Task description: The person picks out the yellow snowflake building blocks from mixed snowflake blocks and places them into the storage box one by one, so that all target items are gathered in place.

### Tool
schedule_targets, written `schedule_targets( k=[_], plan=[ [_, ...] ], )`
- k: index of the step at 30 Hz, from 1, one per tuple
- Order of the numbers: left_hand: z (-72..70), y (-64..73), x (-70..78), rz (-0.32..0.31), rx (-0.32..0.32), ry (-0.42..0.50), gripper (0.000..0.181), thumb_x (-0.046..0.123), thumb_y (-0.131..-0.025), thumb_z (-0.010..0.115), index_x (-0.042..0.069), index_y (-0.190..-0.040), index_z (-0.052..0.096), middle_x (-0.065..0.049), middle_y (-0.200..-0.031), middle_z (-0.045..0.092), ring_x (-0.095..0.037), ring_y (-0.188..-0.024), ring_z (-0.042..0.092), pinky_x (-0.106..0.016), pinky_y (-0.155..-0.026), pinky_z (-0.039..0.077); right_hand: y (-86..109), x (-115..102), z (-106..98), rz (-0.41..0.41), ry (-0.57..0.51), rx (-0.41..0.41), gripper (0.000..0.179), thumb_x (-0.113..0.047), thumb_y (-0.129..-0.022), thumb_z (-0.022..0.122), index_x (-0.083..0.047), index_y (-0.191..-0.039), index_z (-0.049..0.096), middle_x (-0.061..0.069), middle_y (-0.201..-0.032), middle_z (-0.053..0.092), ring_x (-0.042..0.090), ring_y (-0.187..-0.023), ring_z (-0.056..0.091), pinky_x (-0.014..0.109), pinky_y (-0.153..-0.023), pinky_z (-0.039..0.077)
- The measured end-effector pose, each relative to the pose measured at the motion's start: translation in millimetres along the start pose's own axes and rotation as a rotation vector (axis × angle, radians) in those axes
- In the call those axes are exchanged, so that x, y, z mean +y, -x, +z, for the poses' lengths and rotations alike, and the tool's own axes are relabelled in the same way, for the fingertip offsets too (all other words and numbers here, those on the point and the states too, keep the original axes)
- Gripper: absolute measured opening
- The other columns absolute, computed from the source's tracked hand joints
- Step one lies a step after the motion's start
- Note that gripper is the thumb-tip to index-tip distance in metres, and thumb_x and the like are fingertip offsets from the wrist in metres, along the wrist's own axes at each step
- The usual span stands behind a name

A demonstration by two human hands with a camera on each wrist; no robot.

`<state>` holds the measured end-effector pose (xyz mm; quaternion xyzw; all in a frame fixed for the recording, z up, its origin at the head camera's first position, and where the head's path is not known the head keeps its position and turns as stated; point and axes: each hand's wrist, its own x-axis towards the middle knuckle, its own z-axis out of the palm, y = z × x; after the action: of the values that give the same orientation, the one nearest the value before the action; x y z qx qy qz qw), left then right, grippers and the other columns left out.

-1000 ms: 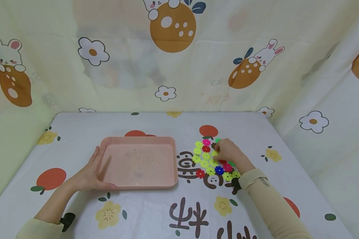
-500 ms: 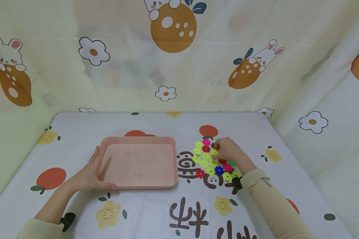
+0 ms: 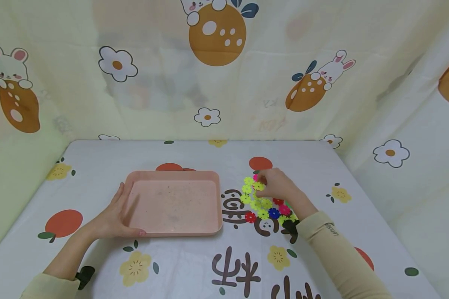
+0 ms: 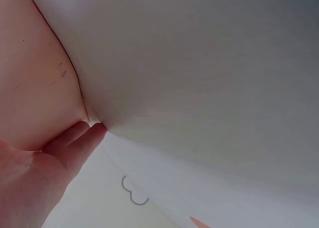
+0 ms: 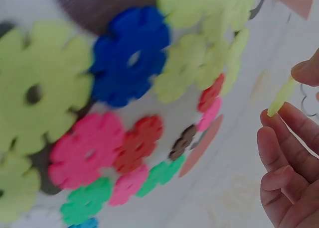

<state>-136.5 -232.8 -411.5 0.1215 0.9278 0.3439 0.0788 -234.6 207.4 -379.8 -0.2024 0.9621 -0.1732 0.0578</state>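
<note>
My left hand (image 3: pixel 110 216) holds the left end of a shallow pink tray (image 3: pixel 173 236), its thumb along the front edge and its fingers against the left side. The left wrist view shows those fingertips (image 4: pixel 97 131) touching the tray wall. Over the pile of flower-shaped plastic discs, my right hand (image 3: pixel 278 185) pinches one yellow-green disc (image 5: pixel 282 96) between thumb and fingertips. Below lie several more yellow-green discs (image 3: pixel 255 204), a blue disc (image 5: pixel 132 56), a pink disc (image 5: pixel 88 151) and red, green and brown ones. My right hand hides part of the pile in the head view.
A white printed cloth (image 3: pixel 187 265) covers the table. Behind it hangs a patterned curtain (image 3: pixel 153 99), with more curtain at both sides. The tray stands left of the discs, a narrow gap between them.
My right hand has moved left and slightly up over the pile, and a yellow-green disc now shows in its fingers. My left hand and the tray have not moved.
</note>
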Motion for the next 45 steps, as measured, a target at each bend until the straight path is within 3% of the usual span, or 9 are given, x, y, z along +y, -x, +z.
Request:
schedule_targets(
  k=[11, 17, 25, 35, 45],
  plan=[
    [0.5, -0.3, 1.0, -0.003, -0.004, -0.007, 0.135, 0.044, -0.058, 0.083, 0.013, -0.145, -0.016, -0.027, -0.147, -0.012, -0.050, -0.131, 0.006, -0.070, -0.092, 0.022, -7.1, -30.7, -1.6, -0.127, -0.018, 0.050, 0.029, -0.020, -0.069, 0.076, -0.002, -0.089, 0.066, 0.004, -0.080, 0.063, 0.013, -0.064, 0.054, 0.025, -0.061, 0.049],
    [0.0, 0.2, 1.2, -0.024, -0.010, -0.013, 0.135, 0.044, -0.058, 0.083, 0.009, -0.144, -0.016, -0.026, -0.147, -0.013, -0.052, -0.129, 0.010, -0.070, -0.092, 0.022, -16.0, -52.4, 1.0, -0.143, -0.043, 0.043, 0.029, -0.021, -0.069, 0.076, -0.005, -0.091, 0.067, 0.002, -0.081, 0.062, 0.015, -0.070, 0.054, 0.024, -0.061, 0.048],
    [0.9, 0.3, 0.4, -0.034, -0.021, -0.019, 0.134, 0.046, -0.058, 0.082, 0.012, -0.145, -0.015, -0.025, -0.147, -0.016, -0.051, -0.130, 0.006, -0.070, -0.093, 0.021, -28.2, -80.2, 4.1, -0.207, -0.028, 0.037, 0.031, -0.028, -0.070, 0.077, -0.007, -0.090, 0.067, -0.001, -0.080, 0.061, 0.013, -0.070, 0.053, 0.022, -0.059, 0.046],
    [0.3, 0.8, 0.2, -0.026, -0.035, -0.035, 0.132, 0.045, -0.060, 0.081, 0.012, -0.145, -0.014, -0.024, -0.147, -0.017, -0.052, -0.130, 0.005, -0.070, -0.092, 0.023, -45.0, -114.8, 4.8, -0.234, -0.101, -0.019, 0.024, -0.020, -0.070, 0.070, -0.007, -0.090, 0.067, -0.002, -0.080, 0.060, 0.013, -0.069, 0.052, 0.021, -0.059, 0.045],
    [0.7, 0.3, 1.4, -0.031, -0.037, -0.033, 0.133, 0.045, -0.059, 0.082, 0.012, -0.145, -0.013, -0.025, -0.147, -0.017, -0.053, -0.129, 0.005, -0.070, -0.090, 0.023, -68.0, -144.7, 20.0, -0.247, -0.062, -0.080, 0.023, -0.024, -0.071, 0.072, -0.010, -0.088, 0.068, -0.005, -0.078, 0.060, 0.011, -0.076, 0.052, 0.018, -0.066, 0.045]
  ],
)
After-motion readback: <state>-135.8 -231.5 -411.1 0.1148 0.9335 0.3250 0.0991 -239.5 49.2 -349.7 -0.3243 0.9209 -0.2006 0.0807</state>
